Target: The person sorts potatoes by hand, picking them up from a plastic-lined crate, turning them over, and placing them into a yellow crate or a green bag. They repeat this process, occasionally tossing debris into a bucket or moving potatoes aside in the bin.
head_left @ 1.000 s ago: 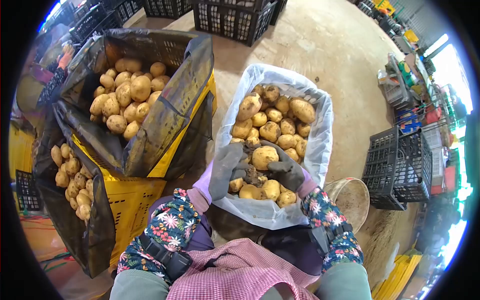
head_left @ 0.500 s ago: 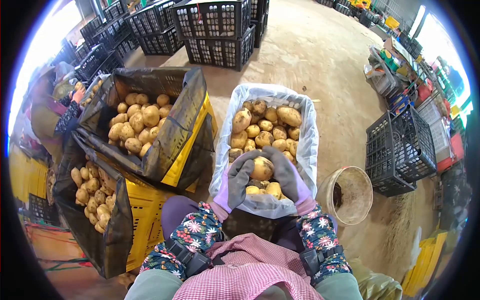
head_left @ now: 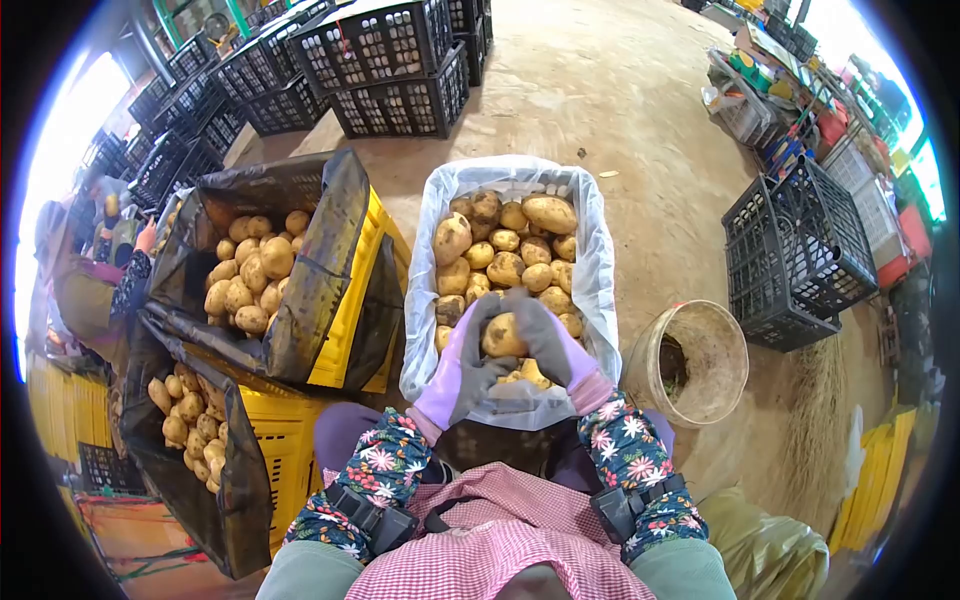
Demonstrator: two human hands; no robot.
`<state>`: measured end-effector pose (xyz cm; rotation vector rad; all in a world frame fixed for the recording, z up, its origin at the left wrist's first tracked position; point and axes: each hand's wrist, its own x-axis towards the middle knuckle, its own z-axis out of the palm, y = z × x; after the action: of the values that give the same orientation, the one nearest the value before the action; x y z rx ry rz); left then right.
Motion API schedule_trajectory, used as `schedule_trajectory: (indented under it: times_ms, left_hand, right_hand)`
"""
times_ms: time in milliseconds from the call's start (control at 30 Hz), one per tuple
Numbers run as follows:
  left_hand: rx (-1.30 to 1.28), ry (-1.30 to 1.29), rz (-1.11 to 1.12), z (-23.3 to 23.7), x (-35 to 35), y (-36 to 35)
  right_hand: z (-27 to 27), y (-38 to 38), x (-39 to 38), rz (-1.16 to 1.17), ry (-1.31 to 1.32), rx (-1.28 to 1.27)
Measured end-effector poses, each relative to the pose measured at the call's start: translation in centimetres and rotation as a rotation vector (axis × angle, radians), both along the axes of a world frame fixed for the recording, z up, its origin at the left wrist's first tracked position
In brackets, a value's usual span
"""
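Grey-gloved left hand [head_left: 468, 365] and right hand [head_left: 548, 345] clasp one potato [head_left: 503, 337], seemingly inspecting; best kept over the lined crate [head_left: 601, 280].

Matt, dirt-dusted potato [head_left: 502, 336]; glossy plastic liner [head_left: 597, 280]; rubbery glove fingers [head_left: 540, 335].

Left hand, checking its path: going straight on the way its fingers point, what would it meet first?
The left hand would meet the potato it cups with the right hand; past that, probably the potato heap.
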<state>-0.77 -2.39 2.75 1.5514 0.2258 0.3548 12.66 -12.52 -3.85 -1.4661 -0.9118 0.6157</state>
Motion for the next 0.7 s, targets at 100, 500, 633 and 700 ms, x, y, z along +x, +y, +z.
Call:
schedule_trajectory:
  times_ms: [100, 500, 633, 700]
  left_hand:
    - [0.297, 0.101, -0.022, -3.8, -0.1, 0.9]
    - [0.218, 0.034, 0.142, -0.8, 0.1, 0.9]
    - [-0.011, 0.138, 0.108, 0.8, 0.0, 0.9]
    - [-0.028, 0.108, 0.139, 0.3, 0.3, 1.1]
  right_hand:
    - [-1.6, 0.4, -0.4, -0.030, -0.628, -0.361]
    - [3.6, 1.4, -1.2, -0.119, -0.252, -0.285]
    - [3.6, 1.4, -0.6, -0.279, -0.032, -0.246]
    - [3.5, 1.3, 0.5, -0.212, -0.148, -0.161]
